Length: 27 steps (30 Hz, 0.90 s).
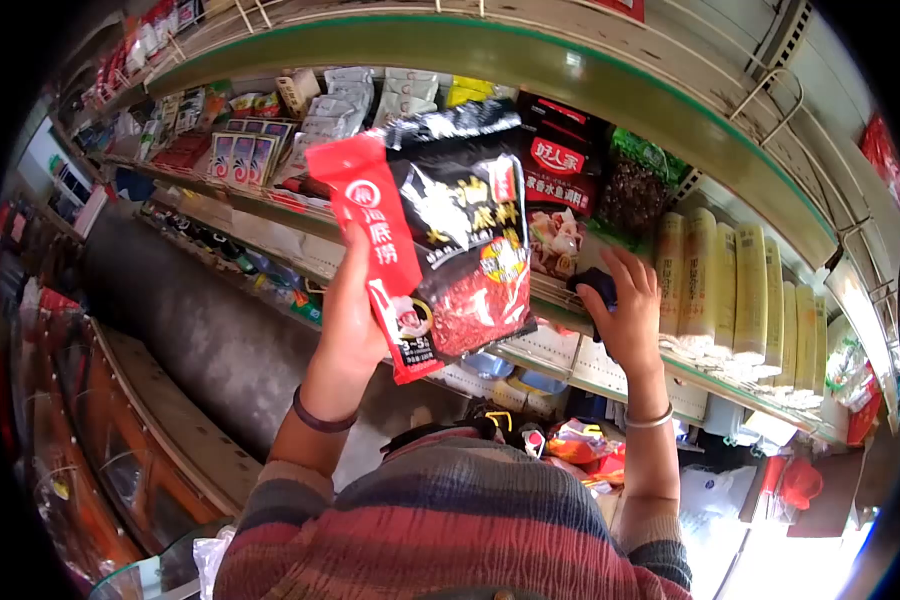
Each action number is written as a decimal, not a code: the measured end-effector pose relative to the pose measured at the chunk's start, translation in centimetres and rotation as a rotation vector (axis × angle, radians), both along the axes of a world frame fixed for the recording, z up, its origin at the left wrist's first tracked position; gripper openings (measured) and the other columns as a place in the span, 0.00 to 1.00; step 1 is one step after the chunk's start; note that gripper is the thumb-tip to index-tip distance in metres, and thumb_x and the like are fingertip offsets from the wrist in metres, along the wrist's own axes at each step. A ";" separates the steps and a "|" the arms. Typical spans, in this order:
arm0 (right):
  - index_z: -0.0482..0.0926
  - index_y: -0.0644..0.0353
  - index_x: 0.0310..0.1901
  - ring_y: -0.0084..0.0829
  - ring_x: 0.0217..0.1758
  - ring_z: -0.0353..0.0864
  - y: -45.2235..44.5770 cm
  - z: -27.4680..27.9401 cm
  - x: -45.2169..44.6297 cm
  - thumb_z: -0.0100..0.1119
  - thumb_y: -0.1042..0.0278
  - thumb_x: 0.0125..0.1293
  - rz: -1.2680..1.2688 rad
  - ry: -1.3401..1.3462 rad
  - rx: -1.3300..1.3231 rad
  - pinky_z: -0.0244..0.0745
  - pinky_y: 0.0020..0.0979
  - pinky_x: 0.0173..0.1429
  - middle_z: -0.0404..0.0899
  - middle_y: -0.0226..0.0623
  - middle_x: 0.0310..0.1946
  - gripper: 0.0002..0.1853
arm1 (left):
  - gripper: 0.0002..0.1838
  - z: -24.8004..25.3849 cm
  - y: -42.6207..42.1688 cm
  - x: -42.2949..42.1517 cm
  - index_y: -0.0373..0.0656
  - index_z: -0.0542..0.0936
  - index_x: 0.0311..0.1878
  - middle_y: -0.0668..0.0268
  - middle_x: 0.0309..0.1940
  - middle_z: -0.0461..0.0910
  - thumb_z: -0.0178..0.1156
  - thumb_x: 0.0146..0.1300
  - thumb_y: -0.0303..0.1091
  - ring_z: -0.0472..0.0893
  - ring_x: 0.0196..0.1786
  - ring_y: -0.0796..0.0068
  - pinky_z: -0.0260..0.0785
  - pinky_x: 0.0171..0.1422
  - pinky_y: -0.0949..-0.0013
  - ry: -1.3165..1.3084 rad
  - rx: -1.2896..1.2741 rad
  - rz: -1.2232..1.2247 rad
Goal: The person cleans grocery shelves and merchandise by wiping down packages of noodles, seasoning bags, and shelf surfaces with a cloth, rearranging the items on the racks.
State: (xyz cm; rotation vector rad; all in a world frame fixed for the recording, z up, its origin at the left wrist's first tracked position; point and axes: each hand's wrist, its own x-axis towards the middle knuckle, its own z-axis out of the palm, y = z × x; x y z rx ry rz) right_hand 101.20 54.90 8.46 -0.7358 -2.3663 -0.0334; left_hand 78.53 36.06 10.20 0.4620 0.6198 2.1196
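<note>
A red and black packet of hot pot seasoning is held up in front of the shelf, tilted a little. My left hand grips its left side, the fingers mostly hidden behind it. At the front edge of the middle shelf, my right hand is closed on a dark bunched cloth. Just behind that cloth stands a black and red seasoning packet with food pictured on it. Next to it, a clear bag of dark dried goods leans under green packaging.
Yellow wrapped noodle packs stand in a row at the right. Further left on the shelf are silver-white pouches and small boxes. An upper shelf overhangs the goods. Wire guards line its right end.
</note>
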 end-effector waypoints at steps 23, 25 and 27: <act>0.75 0.67 0.30 0.33 0.19 0.67 -7.2 20.3 1.6 0.57 0.71 0.60 0.598 0.297 -0.372 0.63 0.33 0.26 0.70 0.42 0.18 0.07 | 0.34 11.5 -4.9 1.1 0.34 0.65 0.55 0.57 0.42 0.75 0.39 0.66 0.61 0.77 0.35 0.73 0.70 0.36 0.72 1.221 -0.101 0.094; 0.77 0.67 0.33 0.23 0.20 0.67 -7.6 25.4 2.4 0.55 0.66 0.62 0.378 0.259 -0.590 0.62 0.29 0.25 0.72 0.36 0.19 0.11 | 0.35 16.3 -4.4 0.6 0.35 0.62 0.59 0.59 0.44 0.75 0.44 0.65 0.60 0.78 0.35 0.75 0.68 0.27 0.78 1.026 -0.068 -0.297; 0.78 0.67 0.38 0.16 0.23 0.69 -5.2 28.3 2.4 0.56 0.63 0.62 0.378 0.364 -0.577 0.61 0.24 0.24 0.74 0.30 0.21 0.13 | 0.32 19.2 -1.4 1.4 0.36 0.59 0.63 0.60 0.43 0.77 0.48 0.66 0.52 0.79 0.36 0.75 0.64 0.19 0.80 1.030 0.173 -0.225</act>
